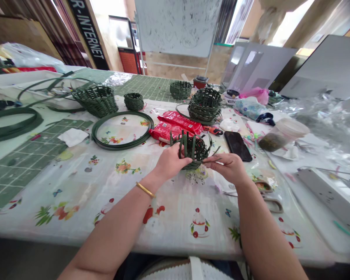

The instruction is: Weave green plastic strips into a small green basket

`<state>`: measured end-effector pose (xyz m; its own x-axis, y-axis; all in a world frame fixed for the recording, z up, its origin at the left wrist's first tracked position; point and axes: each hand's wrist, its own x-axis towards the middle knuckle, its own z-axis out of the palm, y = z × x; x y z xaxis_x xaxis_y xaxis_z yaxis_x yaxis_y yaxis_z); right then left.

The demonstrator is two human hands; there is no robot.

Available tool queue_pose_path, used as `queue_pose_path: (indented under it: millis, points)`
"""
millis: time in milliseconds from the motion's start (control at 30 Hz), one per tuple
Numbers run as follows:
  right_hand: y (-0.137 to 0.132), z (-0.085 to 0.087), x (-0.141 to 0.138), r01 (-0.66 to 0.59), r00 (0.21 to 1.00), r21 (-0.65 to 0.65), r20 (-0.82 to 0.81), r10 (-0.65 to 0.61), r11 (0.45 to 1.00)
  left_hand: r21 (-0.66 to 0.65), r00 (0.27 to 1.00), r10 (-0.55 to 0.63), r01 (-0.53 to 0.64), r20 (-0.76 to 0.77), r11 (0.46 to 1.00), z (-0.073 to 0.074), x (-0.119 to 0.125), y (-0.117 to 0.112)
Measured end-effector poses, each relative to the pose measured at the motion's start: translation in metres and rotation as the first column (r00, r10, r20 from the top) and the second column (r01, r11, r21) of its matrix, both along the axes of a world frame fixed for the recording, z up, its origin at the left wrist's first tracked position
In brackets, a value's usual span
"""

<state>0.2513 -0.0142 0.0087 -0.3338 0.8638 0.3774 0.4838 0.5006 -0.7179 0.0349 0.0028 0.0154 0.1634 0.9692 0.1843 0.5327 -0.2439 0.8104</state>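
Head view: woven green basket (200, 149) in front of red packets (177, 126); left hand (170, 158), grip pinching the basket's near-left wall; right hand (226, 165), grip pinching a thin strip (200, 161) at its right edge.

1. Worn on the head, the camera looks forward and down over both forearms (116, 221).
2. It faces across the tabletop (84, 190) toward the whiteboard (177, 27).
3. The nearest woven basket (201, 147) sits close, near mid-frame; the whiteboard stands well back.

At least five woven green baskets (200, 146), two coils of green strip (121, 147), one phone (238, 146), one bracelet (146, 189)
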Motion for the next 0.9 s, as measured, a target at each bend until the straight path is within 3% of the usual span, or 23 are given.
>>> queue_pose_path:
  millis: [233,467,600,767,900]
  points:
    - [0.002,-0.006,0.000,0.036,0.997,-0.023,-0.067,-0.038,0.999,0.014,1.000,-0.007,0.007,0.004,1.000,0.000,0.000,0.001]
    - [-0.002,0.003,-0.002,0.018,0.995,0.080,0.099,-0.026,0.997,0.007,1.000,0.029,-0.029,0.001,1.000,-0.001,0.002,-0.001]
    - [-0.002,0.004,-0.003,0.010,0.996,0.071,0.091,-0.017,0.997,0.015,0.999,0.048,-0.048,-0.008,0.999,0.000,0.002,0.000]
    - [-0.003,0.002,-0.006,0.027,0.991,0.109,0.125,-0.041,0.994,-0.037,0.994,-0.083,0.086,0.068,0.996,0.001,-0.003,0.001]
    - [-0.009,0.009,-0.013,0.091,0.954,-0.008,0.286,-0.084,0.996,-0.186,0.951,-0.110,0.168,0.288,0.968,0.000,0.000,-0.002]
